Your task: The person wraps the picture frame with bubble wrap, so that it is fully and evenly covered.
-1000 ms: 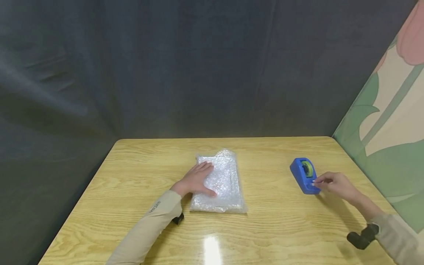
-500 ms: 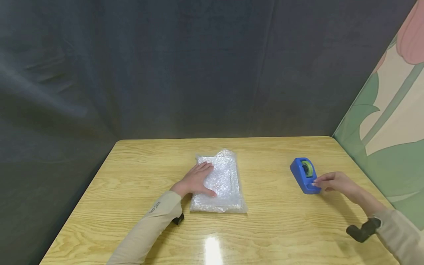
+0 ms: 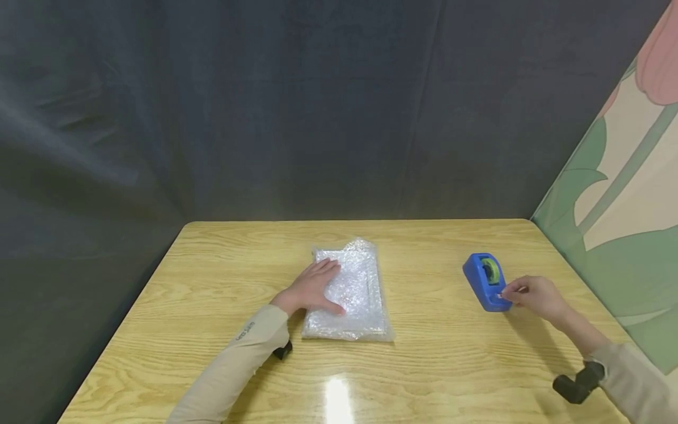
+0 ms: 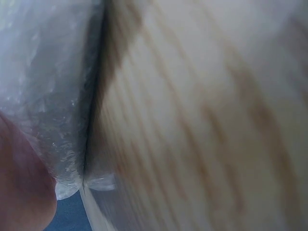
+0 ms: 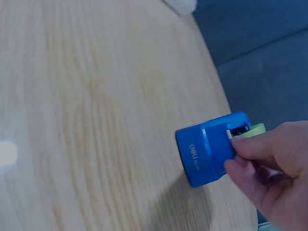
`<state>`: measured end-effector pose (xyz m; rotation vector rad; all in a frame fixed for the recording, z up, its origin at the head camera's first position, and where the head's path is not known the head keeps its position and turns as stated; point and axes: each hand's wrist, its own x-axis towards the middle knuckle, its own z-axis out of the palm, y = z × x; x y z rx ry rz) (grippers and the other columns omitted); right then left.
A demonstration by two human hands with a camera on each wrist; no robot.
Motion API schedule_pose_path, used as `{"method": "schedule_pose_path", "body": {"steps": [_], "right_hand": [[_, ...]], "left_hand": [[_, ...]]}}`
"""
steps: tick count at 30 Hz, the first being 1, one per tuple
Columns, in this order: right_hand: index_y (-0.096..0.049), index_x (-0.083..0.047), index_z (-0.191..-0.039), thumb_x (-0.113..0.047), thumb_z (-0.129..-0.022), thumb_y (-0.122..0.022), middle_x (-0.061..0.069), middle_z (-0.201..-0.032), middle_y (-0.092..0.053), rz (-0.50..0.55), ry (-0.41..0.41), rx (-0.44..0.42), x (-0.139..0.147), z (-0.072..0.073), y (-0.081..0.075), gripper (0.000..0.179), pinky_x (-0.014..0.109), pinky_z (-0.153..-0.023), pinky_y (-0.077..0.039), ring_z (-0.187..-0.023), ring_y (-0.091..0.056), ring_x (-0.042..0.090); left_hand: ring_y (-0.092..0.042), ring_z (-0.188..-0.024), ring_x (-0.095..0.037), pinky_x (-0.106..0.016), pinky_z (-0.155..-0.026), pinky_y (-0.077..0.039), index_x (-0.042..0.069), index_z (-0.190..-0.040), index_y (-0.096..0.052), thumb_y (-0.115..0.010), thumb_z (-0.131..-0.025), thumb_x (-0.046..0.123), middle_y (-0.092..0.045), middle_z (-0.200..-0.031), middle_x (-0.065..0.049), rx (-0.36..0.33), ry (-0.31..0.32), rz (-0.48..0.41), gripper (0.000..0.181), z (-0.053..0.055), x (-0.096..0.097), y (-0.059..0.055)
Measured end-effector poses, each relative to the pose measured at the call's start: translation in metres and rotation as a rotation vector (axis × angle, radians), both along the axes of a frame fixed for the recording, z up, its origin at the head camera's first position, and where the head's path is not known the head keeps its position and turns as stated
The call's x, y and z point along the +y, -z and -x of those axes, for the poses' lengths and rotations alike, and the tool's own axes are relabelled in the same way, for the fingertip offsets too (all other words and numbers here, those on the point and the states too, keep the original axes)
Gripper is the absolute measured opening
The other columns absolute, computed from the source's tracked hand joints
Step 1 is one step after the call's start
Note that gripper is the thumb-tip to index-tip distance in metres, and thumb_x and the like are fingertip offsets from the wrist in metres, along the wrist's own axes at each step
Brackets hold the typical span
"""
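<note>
A flat, rectangular package in clear bubble wrap lies on the table. Across its left side rests my left hand, palm down with fingers and thumb spread. In the left wrist view, the edge of the bubble wrap and part of that hand show up close. To the right stands a blue tape dispenser with a yellow-green roll of tape. At its cutter, my right hand pinches the tape's end between thumb and finger; the fingertips partly hide the tape. The right wrist view shows the dispenser's front.
The wooden table ends at a dark curtain behind and to the left. A flower-patterned wall covering borders its right side. A dark device is on the right wrist.
My right fingertips have shifted slightly at the dispenser's cutter. The left hand stays on the package, and the dispenser stands where it was.
</note>
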<state>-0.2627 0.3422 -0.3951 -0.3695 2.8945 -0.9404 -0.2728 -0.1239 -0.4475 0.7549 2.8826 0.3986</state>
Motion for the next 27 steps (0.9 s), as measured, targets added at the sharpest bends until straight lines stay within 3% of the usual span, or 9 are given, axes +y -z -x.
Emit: {"method": "schedule_pose_path", "body": {"steps": [4, 9, 20, 24, 27], "right_hand": [[-0.059, 0.019, -0.095, -0.009, -0.086, -0.059, 0.02, -0.092, -0.065, 0.092, 0.028, -0.127, 0.008, -0.003, 0.0, 0.03, 0.028, -0.064, -0.055, -0.07, -0.059, 0.002], [-0.053, 0.022, -0.105, -0.012, -0.091, -0.053, 0.017, -0.099, -0.065, 0.24, -0.007, -0.263, 0.021, -0.008, -0.004, 0.037, 0.027, -0.077, -0.054, -0.082, -0.062, 0.002], [-0.05, 0.02, -0.11, -0.02, -0.092, -0.052, 0.022, -0.108, -0.06, 0.218, 0.008, -0.386, 0.026, -0.04, 0.0, 0.044, 0.033, -0.078, -0.053, -0.088, -0.062, 0.01], [-0.049, 0.02, -0.111, -0.021, -0.092, -0.052, 0.019, -0.107, -0.061, 0.253, -0.008, -0.446, 0.028, -0.051, 0.005, 0.045, 0.035, -0.078, -0.053, -0.09, -0.062, 0.013], [-0.05, 0.02, -0.111, -0.02, -0.091, -0.053, 0.01, -0.099, -0.064, 0.303, 0.018, -0.509, 0.028, -0.055, 0.012, 0.044, 0.032, -0.075, -0.054, -0.085, -0.062, 0.012]], "left_hand": [[-0.004, -0.139, -0.021, -0.036, -0.112, -0.001, 0.009, -0.145, -0.017, -0.063, -0.064, 0.069, -0.011, -0.151, -0.004, 0.002, 0.003, 0.001, 0.111, 0.001, 0.002, 0.001], [-0.003, -0.139, -0.021, -0.037, -0.113, -0.001, 0.009, -0.145, -0.017, -0.062, -0.064, 0.07, -0.011, -0.152, -0.004, 0.002, 0.007, 0.005, 0.111, 0.002, 0.001, 0.001], [-0.003, -0.139, -0.02, -0.036, -0.112, 0.0, 0.01, -0.145, -0.016, -0.062, -0.065, 0.069, -0.01, -0.152, -0.004, 0.001, 0.0, -0.006, 0.11, 0.001, -0.001, 0.002], [-0.002, -0.139, -0.02, -0.036, -0.112, 0.0, 0.01, -0.145, -0.016, -0.062, -0.065, 0.069, -0.01, -0.151, -0.004, -0.001, -0.003, -0.004, 0.11, 0.0, -0.001, 0.002], [-0.003, -0.139, -0.021, -0.037, -0.112, 0.0, 0.009, -0.145, -0.017, -0.063, -0.065, 0.068, -0.011, -0.151, -0.005, 0.003, -0.002, -0.011, 0.11, -0.001, -0.001, 0.002]]}}
